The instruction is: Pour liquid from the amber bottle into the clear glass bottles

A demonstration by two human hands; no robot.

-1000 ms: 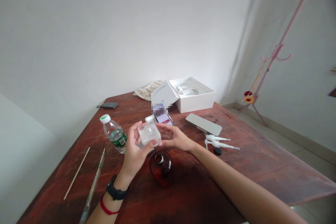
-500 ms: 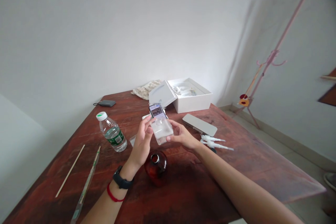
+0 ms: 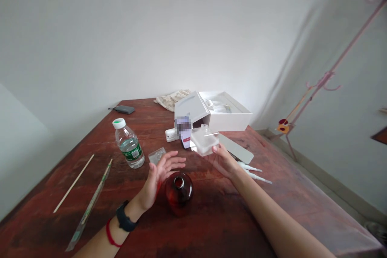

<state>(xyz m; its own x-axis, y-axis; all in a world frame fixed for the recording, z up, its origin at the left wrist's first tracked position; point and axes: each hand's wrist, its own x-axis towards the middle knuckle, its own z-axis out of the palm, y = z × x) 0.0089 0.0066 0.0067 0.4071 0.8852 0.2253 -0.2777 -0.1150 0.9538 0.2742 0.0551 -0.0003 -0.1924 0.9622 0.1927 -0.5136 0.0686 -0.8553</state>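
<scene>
My right hand (image 3: pixel 224 161) holds a frosted clear square bottle (image 3: pixel 204 140) up above the table, fingers closed under it. My left hand (image 3: pixel 159 174) is open with fingers spread, hovering just left of a round dark red glass bottle (image 3: pixel 179 190) that stands open on the wooden table (image 3: pixel 217 217). A small clear square lid (image 3: pixel 157 155) lies on the table just beyond my left fingers. A black watch and a red band sit on my left wrist.
A water bottle (image 3: pixel 128 148) stands at the left, with a thin stick (image 3: pixel 73 183) and a long wrapped rod (image 3: pixel 90 204) nearer the edge. An open white box (image 3: pixel 218 113), a flat grey case (image 3: pixel 237 149), white pump nozzles (image 3: pixel 252 172), a phone (image 3: pixel 185 137) and a dark pouch (image 3: pixel 124 109) lie behind.
My left hand let go of the frosted bottle and dropped toward the red bottle, opening. My right hand carried the frosted bottle to the right and higher.
</scene>
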